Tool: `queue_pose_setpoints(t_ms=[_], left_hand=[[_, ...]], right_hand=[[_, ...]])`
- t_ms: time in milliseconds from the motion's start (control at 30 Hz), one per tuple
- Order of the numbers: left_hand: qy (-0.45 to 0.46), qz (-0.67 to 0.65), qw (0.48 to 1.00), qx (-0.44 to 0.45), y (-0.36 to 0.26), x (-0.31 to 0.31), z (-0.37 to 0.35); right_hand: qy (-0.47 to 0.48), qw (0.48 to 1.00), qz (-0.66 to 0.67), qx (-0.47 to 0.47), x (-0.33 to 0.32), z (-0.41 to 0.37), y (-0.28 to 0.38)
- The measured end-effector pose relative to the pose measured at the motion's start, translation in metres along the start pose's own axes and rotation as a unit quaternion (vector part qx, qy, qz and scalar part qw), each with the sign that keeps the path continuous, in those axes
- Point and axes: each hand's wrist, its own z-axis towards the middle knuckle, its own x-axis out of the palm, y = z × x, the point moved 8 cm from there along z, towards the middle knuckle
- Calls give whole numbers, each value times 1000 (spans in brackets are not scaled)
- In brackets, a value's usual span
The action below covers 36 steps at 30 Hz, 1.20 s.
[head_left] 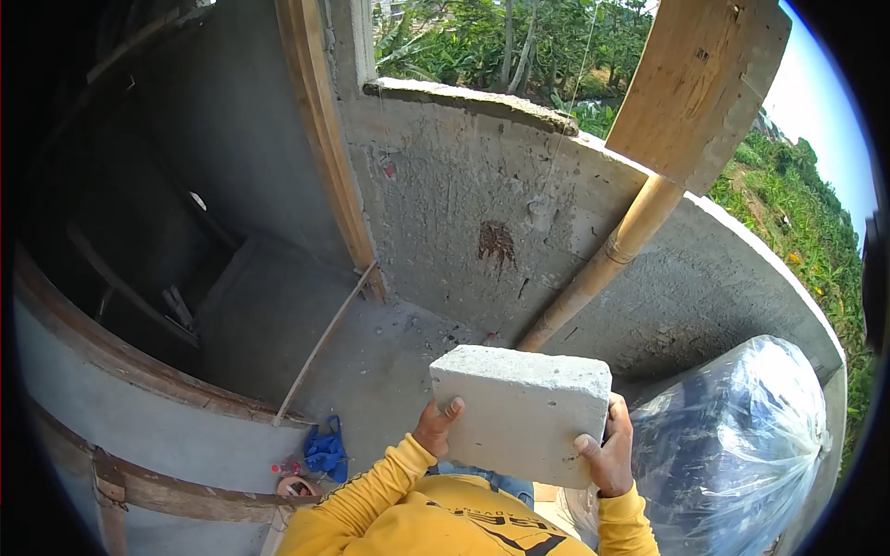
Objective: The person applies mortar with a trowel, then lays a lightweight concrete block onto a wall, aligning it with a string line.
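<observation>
A pale grey concrete block [517, 412] is held up in front of my chest, its top edge tilted away from me. My left hand [436, 428] grips the block's left side with the thumb on the near face. On the opposite side my right hand [610, 449] has its thumb on the near face and its fingers round the edge. Both sleeves are yellow. Parts of the fingers are hidden behind the block.
A bamboo pole [612, 255] leans by the low plastered wall [436, 185]. At right stands a bulky plastic-wrapped bundle [742, 435]. A thin stick [326, 343] crosses the doorway near a wooden post [324, 139]. A blue bag [325, 451] lies on the floor.
</observation>
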Motion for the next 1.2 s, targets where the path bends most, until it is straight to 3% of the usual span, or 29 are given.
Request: queue_pose_setpoints(t_ms=[100,233,333,400,533,633,767,967,1100,1200], left_hand=[[-17,-73,995,68,-32,-19,9],[-23,-95,982,161,-95,-35,21],[-41,-62,973,217,-143,-31,38],[-51,11,962,267,-169,-26,57],[-35,202,932,300,-243,16,100],[-12,352,834,424,-294,38,125],[-30,422,795,435,-327,38,152],[22,444,768,462,-404,47,212],[126,357,832,407,-470,48,276],[80,378,771,507,-538,13,288]], right_hand=[[88,995,-17,-47,22,44,29],[134,985,-34,-102,37,100,98],[127,938,-151,-284,37,134,156],[175,885,-222,-369,53,154,190],[262,801,-381,-381,100,203,212],[280,774,-413,-390,119,247,206],[262,782,-404,-396,145,290,203],[226,800,-384,-403,159,352,231],[142,860,-328,-364,157,405,275],[69,850,-360,-378,161,447,322]])
